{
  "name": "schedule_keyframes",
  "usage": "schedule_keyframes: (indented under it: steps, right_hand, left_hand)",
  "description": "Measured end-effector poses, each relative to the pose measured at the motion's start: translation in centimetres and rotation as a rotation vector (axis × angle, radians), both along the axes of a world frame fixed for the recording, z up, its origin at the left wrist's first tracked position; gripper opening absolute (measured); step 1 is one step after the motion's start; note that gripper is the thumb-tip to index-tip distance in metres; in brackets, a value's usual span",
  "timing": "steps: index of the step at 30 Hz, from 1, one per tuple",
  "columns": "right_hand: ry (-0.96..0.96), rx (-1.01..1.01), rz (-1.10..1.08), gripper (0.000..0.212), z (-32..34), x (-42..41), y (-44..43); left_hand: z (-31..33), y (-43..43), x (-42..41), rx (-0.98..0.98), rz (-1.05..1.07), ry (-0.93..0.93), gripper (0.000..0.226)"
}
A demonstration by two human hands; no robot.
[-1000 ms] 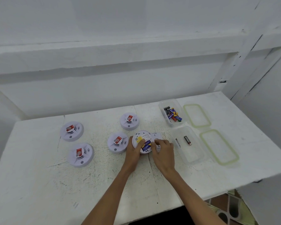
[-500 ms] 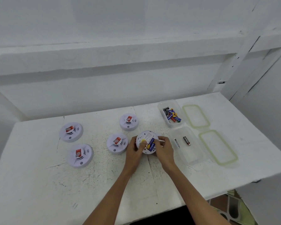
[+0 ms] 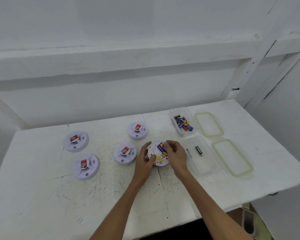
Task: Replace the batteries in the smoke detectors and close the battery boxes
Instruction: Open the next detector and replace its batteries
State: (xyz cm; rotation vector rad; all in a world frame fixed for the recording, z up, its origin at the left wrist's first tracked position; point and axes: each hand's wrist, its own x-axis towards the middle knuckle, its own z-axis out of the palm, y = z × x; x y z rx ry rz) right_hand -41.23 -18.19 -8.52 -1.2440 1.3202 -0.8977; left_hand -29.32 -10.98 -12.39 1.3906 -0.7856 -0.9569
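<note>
Two hands held one upturned smoke detector (image 3: 155, 152) midway along the bench (image 3: 42, 196): the left hand (image 3: 144, 161) curled round its left rim, the right hand (image 3: 176, 153) curled over its right side (fingertips (image 3: 166, 144) touching the purple batteries (image 3: 161, 148) inside).

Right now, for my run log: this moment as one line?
left hand: grips upturned detector | right hand: pinches blue battery at its bay | other detectors: four, face up | boxes: both open

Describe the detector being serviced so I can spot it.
On the white table, look left of the nearer clear box. The detector between the left hand and right hand alone lies flipped over, batteries showing; the other four show red labels.
</note>
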Motion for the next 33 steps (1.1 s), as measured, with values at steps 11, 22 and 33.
schedule_keyframes:
  steps: [11,22,33]
  right_hand:
    - [0.156,-0.158,0.094,0.024,0.0,0.5,0.3]
    - [0.412,-0.338,0.269,0.030,0.8,2.4,-0.5]
    - [0.801,-0.465,0.466,0.029,2.0,4.1,-0.7]
  left_hand:
    - [-0.8,-0.2,0.6,0.092,0.001,0.022,0.016]
    - [0.3,0.1,0.3,-0.050,-0.069,-0.065,0.053]
    - [0.0,0.1,0.3,-0.012,-0.048,-0.156,0.063]
